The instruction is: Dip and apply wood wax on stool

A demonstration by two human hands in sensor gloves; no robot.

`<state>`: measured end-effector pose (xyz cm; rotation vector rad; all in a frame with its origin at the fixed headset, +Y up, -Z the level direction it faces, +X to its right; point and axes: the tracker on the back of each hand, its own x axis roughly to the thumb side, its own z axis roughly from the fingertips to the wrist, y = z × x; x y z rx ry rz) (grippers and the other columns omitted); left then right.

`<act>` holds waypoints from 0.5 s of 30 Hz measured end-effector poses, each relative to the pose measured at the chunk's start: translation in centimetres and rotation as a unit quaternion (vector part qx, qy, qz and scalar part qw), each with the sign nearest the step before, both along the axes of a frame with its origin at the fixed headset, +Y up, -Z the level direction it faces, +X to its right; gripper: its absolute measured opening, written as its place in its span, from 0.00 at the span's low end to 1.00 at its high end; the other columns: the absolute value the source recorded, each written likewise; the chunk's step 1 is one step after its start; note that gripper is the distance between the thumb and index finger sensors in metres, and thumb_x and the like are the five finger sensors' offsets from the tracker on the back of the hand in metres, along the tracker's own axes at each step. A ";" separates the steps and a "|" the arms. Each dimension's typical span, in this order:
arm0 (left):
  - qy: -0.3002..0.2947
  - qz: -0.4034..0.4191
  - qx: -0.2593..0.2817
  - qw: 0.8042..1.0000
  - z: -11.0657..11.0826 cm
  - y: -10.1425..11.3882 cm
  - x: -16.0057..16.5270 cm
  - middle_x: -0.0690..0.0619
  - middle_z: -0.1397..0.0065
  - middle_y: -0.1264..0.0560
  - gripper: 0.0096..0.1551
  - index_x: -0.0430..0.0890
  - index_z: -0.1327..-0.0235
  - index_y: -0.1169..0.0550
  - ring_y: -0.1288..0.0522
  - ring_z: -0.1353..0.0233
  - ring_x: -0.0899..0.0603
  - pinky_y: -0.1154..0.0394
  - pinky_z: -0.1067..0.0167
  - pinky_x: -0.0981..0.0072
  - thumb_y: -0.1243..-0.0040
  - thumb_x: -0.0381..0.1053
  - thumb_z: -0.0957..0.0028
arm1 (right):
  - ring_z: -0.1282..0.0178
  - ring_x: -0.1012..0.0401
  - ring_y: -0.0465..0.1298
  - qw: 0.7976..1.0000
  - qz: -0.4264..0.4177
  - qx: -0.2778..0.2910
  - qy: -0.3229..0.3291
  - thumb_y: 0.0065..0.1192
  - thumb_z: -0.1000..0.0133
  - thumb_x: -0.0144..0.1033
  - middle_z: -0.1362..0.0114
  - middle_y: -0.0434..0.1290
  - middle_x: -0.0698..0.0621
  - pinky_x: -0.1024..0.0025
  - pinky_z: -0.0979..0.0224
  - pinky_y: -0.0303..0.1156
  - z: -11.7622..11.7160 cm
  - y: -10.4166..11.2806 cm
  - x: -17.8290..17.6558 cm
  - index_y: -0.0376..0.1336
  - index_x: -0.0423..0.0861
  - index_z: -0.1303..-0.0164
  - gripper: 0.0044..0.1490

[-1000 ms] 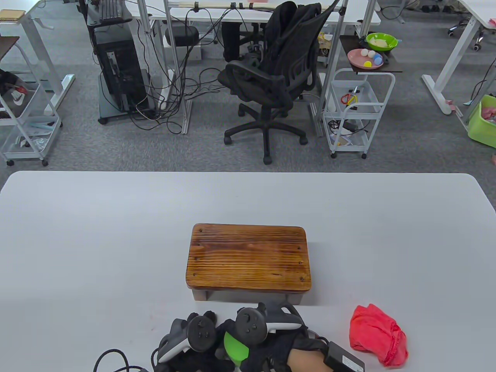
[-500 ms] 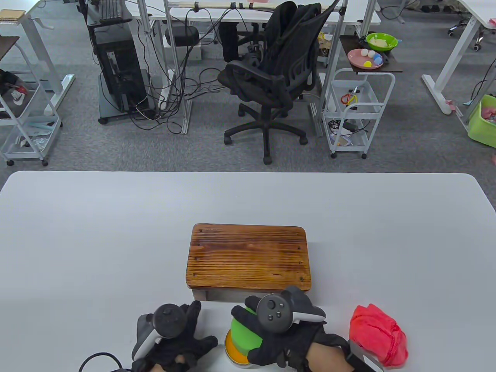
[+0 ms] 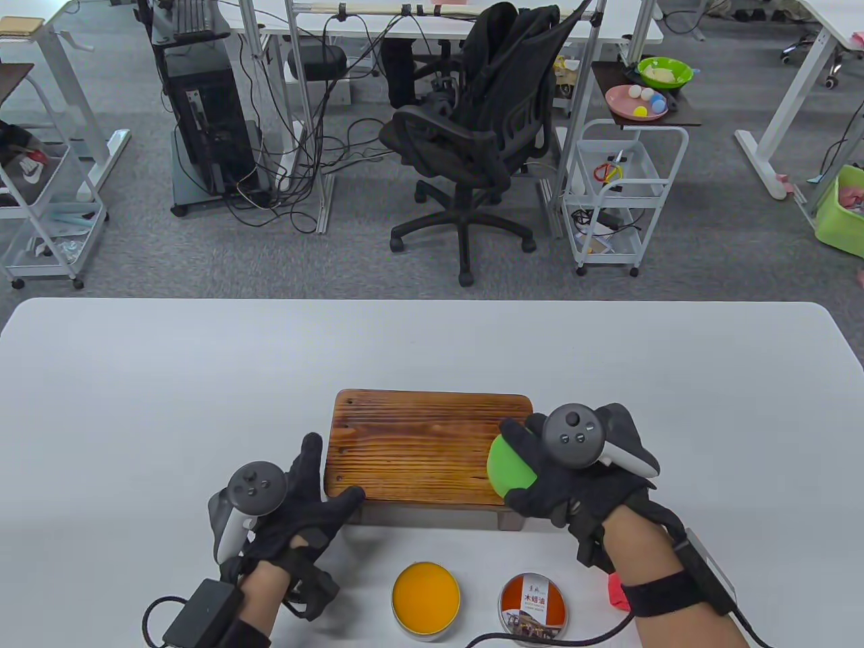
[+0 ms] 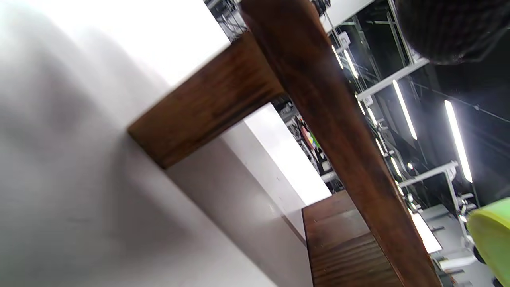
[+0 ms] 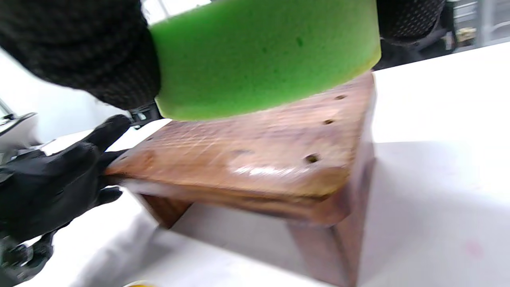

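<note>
On the far left of the white table (image 3: 135,378), a black sensor box (image 3: 201,611) is strapped at the wrist of the left hand (image 3: 297,503), with a cable looping off the near edge. The black-gloved left hand lies spread, fingers apart and gripping nothing, its thumb (image 3: 345,501) laid on the near-left corner of the low rectangular stool of dark-stained, ridged wood (image 3: 418,445) and its other fingers alongside the stool's left end. In the right wrist view the same hand (image 5: 51,179) touches that end of the wooden top (image 5: 255,159).

Just nearer than the stool, an open round tin of orange wood wax (image 3: 426,597) sits on the table, and beside it to the right lies its round lid with a printed orange label (image 3: 533,605); the two stand close but apart.

Further right, the right hand (image 3: 574,479) grasps a round green sponge applicator (image 3: 509,466), fingers curled over its top and sides. The sponge sits over the stool's right end, near its near-right corner. In the right wrist view the green pad (image 5: 263,56) hangs just above the wood with a thin gap at its near edge; whether its far side touches cannot be told. A glossy wet patch (image 5: 259,169) shows on the top there.

A scrap of red cloth (image 3: 615,588) peeks out beneath the right forearm.
</note>
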<state>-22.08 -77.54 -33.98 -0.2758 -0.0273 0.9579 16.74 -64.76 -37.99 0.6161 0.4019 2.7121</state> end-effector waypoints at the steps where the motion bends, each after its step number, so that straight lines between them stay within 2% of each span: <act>1: 0.001 0.002 -0.001 1.000 -0.5 -0.1 0.4 0.39 0.12 0.64 0.67 0.68 0.24 0.68 0.66 0.19 0.21 0.64 0.34 0.15 0.38 0.81 0.56 | 0.26 0.30 0.59 1.000 0.003 -0.003 -0.014 0.78 0.58 0.64 0.16 0.48 0.30 0.38 0.28 0.65 -0.7 -0.1 0.4 0.47 0.47 0.17 0.67; 8: 0.025 -0.031 0.016 0.999 -1.2 -0.5 0.9 0.41 0.11 0.56 0.65 0.64 0.19 0.60 0.60 0.18 0.21 0.61 0.33 0.15 0.35 0.79 0.55 | 0.25 0.30 0.58 0.996 0.041 -0.025 -0.080 0.78 0.59 0.63 0.15 0.48 0.30 0.37 0.28 0.64 -4.7 -1.4 1.7 0.47 0.48 0.18 0.67; 15: 0.028 -0.043 0.027 0.998 -1.2 -0.5 0.9 0.43 0.10 0.54 0.65 0.64 0.18 0.58 0.60 0.17 0.22 0.61 0.33 0.15 0.34 0.79 0.56 | 0.25 0.30 0.58 0.987 0.110 -0.046 -0.108 0.80 0.59 0.62 0.15 0.48 0.31 0.37 0.28 0.64 -8.6 -2.8 0.3 0.48 0.48 0.18 0.67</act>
